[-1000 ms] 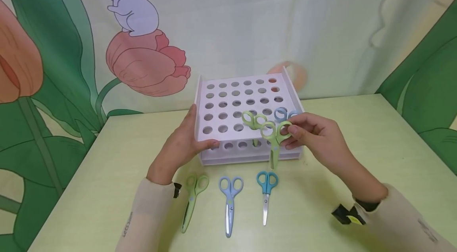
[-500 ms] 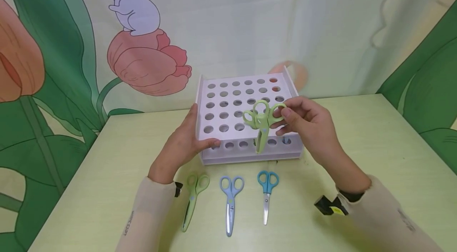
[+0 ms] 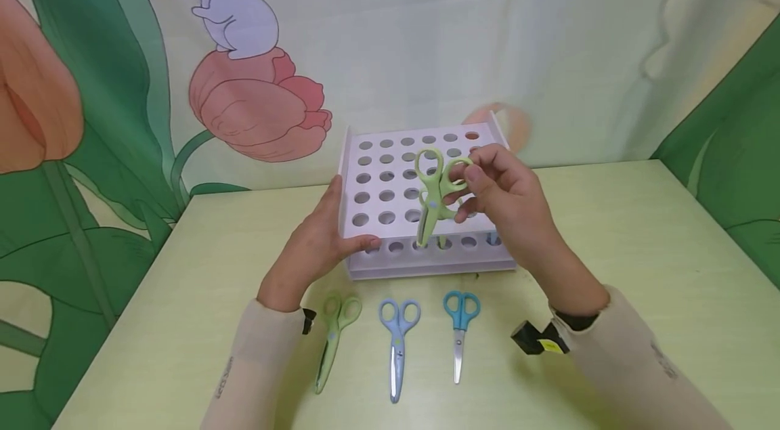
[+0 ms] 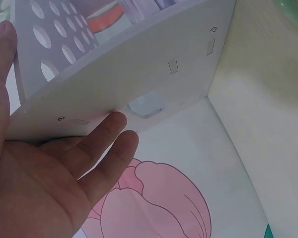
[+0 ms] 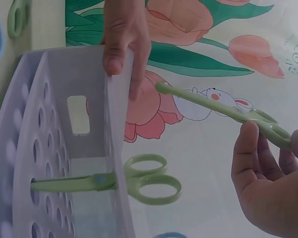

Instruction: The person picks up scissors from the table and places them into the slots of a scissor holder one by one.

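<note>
Above the white rack [image 3: 373, 227] my right hand [image 3: 506, 189] pinches one handle loop of a pair of green scissors [image 3: 431, 203], tip down. They hang clear of the top board. Through a hole stands a second pair of green scissors [image 5: 154, 191], handles above the board, partly hidden in the head view. Light blue scissors [image 3: 492, 238] stand further right, their handles behind my right hand. My left hand [image 3: 311, 233] holds the rack's left front corner, thumb on the front edge and fingers on the side wall [image 4: 144, 74].
In front of the rack, green scissors [image 3: 329, 349], light blue scissors [image 3: 395, 349] and teal scissors with metal blades [image 3: 458, 328] lie on the table [image 3: 609, 233], tips toward me. A printed curtain [image 3: 414, 30] hangs behind the rack.
My right hand has carried the green scissors left and upward across the rack, past the pair standing there. My left hand stays at the rack's corner.
</note>
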Available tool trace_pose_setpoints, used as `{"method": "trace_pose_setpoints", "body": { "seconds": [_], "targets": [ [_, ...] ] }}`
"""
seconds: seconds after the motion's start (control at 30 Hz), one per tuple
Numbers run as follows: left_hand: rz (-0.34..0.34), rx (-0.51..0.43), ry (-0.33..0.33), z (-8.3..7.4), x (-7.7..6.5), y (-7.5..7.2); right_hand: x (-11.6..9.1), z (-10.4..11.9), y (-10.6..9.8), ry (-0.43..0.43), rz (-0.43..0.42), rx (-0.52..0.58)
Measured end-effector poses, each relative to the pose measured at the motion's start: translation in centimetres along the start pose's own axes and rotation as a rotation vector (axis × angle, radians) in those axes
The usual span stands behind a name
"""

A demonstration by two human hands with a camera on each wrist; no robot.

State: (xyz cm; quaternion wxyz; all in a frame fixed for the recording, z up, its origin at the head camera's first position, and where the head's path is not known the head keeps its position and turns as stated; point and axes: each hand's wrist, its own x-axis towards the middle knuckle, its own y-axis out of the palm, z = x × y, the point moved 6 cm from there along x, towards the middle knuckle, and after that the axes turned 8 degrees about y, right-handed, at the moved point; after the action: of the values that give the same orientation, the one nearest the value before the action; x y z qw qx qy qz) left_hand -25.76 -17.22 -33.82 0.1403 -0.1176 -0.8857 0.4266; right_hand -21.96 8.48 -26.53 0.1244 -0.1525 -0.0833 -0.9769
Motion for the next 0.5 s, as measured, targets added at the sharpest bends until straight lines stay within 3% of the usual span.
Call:
{"method": "trace_pose_setpoints", "body": {
  "seconds": [0.5],
  "targets": [
    [-0.009,-0.014,0.040,0.1,0.1,-0.1,1.8,0.2,2.3,-0.044,0.007,0.044]
  ]
}}
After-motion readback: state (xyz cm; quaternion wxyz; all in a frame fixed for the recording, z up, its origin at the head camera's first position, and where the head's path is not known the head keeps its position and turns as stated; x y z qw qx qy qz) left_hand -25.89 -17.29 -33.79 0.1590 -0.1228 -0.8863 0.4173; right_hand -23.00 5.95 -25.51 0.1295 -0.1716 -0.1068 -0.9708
